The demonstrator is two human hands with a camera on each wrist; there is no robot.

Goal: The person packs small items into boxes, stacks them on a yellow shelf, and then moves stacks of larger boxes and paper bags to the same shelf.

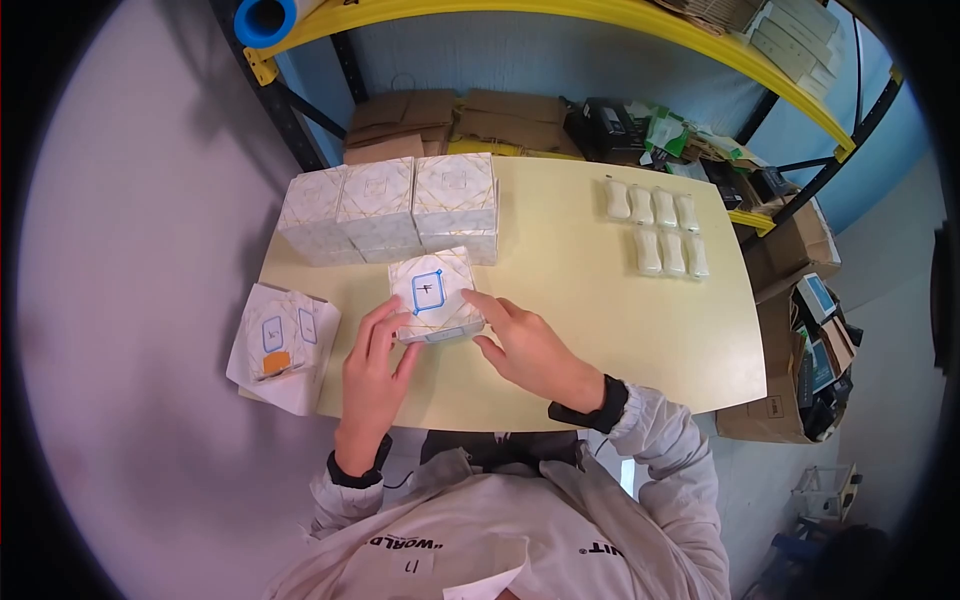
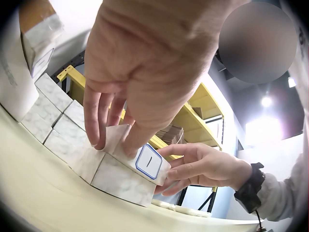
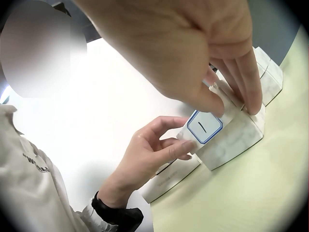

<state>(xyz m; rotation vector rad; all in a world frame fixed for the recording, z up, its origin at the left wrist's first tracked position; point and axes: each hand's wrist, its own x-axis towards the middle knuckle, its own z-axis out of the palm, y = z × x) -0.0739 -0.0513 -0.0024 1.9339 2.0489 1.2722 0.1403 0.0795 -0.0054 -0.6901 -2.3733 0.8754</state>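
Note:
A marbled white box with gold lines sits near the middle of the table, a blue-framed label on its top. In both wrist views another blue-framed label shows on its side. The left hand grips the box's left side, fingers bent over the edge. At the right side the right hand holds the box, its fingers on the top edge and its thumb lower, near the front corner. In the left wrist view, the right hand pinches the labelled end.
Several similar boxes stand stacked behind. A box with an orange patch rests on a white sheet at the left edge. Several white wrapped pieces lie at the right. A yellow shelf stands behind the table.

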